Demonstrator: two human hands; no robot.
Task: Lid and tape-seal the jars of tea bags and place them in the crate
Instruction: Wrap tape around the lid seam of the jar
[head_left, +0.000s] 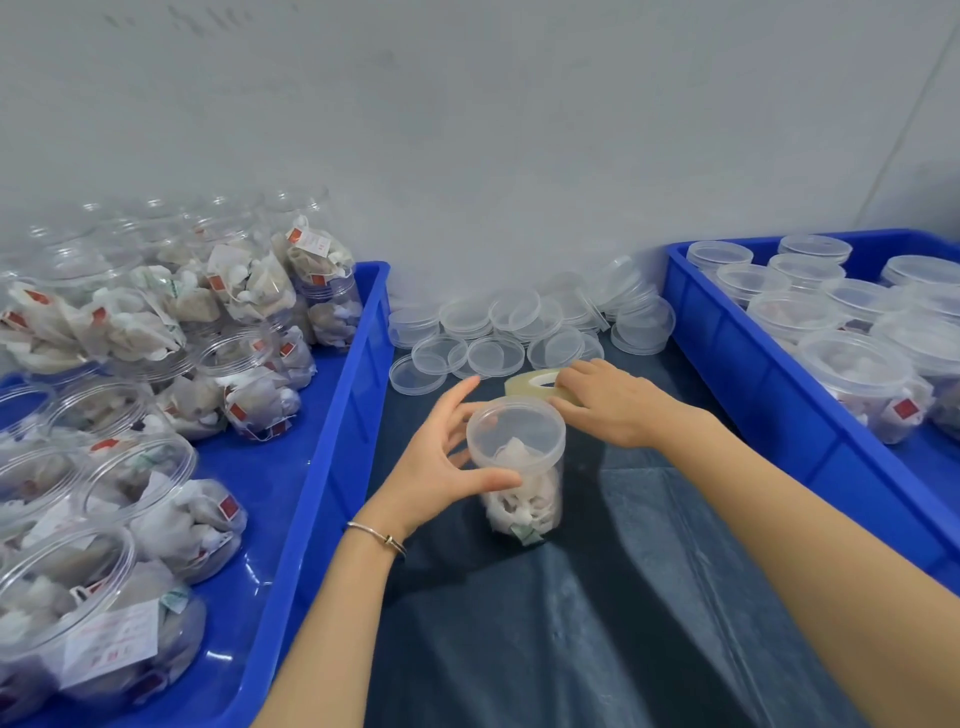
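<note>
So from the head cam, there's one clear plastic jar (522, 483) standing upright on the dark cloth (597, 597) right in the middle, between the two blue crates. It's stuffed with tea bags (511, 506) and already has a clear lid (515, 428) sitting on top. The left hand (441, 462) is wrapped around the jar's left side just under the lid, thumb curled across the front and fingers spread round the back, so it's got a proper hold on it. The right hand (608, 402) is just behind the jar, lying on top of a roll of clear tape (537, 384) with the fingers bent over the roll's right part; looks like it's gripping the roll, though I can't tell how tight. The tape roll sits on the cloth, right behind the jar. Further back against the wall there's a loose pile of spare lids (519, 332). The left crate (332, 467) is full of open jars (130, 467) with tea bags, no lids on, some tipped on their sides. The right crate (753, 364) holds lidded jars (852, 379) standing upright in rows. There's a thin bracelet (376, 535) on the left wrist too.
</note>
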